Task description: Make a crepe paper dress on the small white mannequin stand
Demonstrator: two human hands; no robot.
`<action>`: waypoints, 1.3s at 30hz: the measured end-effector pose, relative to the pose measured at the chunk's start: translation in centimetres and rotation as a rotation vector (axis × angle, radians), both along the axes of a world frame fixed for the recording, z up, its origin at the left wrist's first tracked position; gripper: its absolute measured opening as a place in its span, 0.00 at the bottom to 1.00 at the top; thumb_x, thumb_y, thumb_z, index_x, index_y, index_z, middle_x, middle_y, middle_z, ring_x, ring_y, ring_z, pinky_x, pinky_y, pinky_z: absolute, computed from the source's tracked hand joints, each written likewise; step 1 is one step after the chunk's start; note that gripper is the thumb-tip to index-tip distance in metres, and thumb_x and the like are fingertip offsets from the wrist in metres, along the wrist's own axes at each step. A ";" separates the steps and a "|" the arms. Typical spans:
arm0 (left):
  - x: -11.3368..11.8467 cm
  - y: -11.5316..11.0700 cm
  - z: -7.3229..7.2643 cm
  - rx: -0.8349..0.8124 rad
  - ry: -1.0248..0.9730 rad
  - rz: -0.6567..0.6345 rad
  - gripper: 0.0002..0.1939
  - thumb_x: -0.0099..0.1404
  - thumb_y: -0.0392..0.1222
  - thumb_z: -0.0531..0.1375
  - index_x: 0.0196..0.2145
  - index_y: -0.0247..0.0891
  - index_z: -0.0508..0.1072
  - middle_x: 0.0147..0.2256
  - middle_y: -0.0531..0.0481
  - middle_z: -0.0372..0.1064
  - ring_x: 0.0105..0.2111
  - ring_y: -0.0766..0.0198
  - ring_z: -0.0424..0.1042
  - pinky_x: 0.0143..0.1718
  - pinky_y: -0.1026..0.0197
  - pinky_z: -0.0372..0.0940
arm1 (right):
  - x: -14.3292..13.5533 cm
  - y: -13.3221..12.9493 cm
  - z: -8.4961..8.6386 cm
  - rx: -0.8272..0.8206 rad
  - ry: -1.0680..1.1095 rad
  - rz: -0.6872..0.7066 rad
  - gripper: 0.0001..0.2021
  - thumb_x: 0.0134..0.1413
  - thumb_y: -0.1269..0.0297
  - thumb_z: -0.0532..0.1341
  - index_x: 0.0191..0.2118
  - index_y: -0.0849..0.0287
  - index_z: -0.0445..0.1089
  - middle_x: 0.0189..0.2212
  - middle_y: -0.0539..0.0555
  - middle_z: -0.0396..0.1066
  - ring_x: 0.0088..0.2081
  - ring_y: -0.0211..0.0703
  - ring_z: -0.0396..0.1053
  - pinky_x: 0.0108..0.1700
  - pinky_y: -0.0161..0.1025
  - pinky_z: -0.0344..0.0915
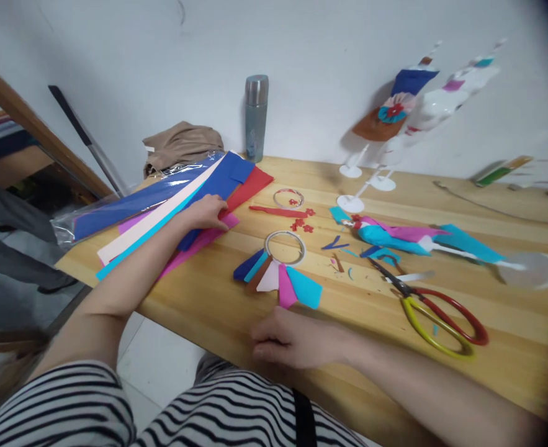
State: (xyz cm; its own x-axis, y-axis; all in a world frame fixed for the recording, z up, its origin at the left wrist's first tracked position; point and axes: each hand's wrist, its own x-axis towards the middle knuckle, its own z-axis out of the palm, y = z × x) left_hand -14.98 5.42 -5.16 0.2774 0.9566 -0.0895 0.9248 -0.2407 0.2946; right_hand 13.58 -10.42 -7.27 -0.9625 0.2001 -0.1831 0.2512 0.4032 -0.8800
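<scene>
Coloured sheets (231,179) are at the wearer's 11 o'clock, left hand (207,214) draped over them, probably to steady them; can't tell if it's pinching any. That forearm (146,267) hides part of the pile, lol. Fanned pieces (305,288) at 12, spread so each colour shows. Right hand (296,338) just below, half-curled, contents hidden. Scissors (406,288) at 2, flask (256,121) far off at 12.

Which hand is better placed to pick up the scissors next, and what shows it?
Probably the right. The right hand is closer to the scissors, whose handles lie on its side, and nothing shows in its fingers. The left hand is farther off, at the coloured sheets.
</scene>
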 end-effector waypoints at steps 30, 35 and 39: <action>4.1 -2.4 -2.7 0.313 0.390 0.314 0.22 0.75 0.31 0.44 0.56 0.34 0.74 0.50 0.29 0.72 0.52 0.43 0.71 0.43 0.51 0.66 | 0.1 -0.2 -0.2 0.021 -0.112 -0.031 0.14 0.64 0.66 0.57 0.25 0.58 0.58 0.21 0.45 0.62 0.23 0.32 0.58 0.24 0.32 0.49; 0.6 -0.5 -0.9 0.306 0.333 0.371 0.24 0.75 0.36 0.46 0.64 0.38 0.68 0.52 0.33 0.74 0.48 0.45 0.75 0.44 0.51 0.68 | 0.2 -0.1 -0.3 -0.034 -0.085 -0.024 0.15 0.66 0.66 0.56 0.25 0.58 0.58 0.20 0.45 0.62 0.23 0.32 0.59 0.23 0.31 0.50; -2.3 1.4 0.7 0.265 0.272 0.429 0.18 0.74 0.41 0.51 0.49 0.40 0.79 0.47 0.37 0.79 0.49 0.46 0.76 0.48 0.53 0.68 | 0.1 -0.1 0.0 -0.048 -0.056 -0.026 0.16 0.65 0.68 0.56 0.25 0.57 0.57 0.20 0.44 0.60 0.23 0.32 0.58 0.24 0.31 0.50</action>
State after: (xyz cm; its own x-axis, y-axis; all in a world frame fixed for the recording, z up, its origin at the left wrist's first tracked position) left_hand -17.31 6.84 -4.49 -0.1404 0.9779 0.1551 0.9901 0.1401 0.0131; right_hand 13.66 -10.49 -7.26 -0.9452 0.2147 -0.2461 0.3101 0.3532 -0.8827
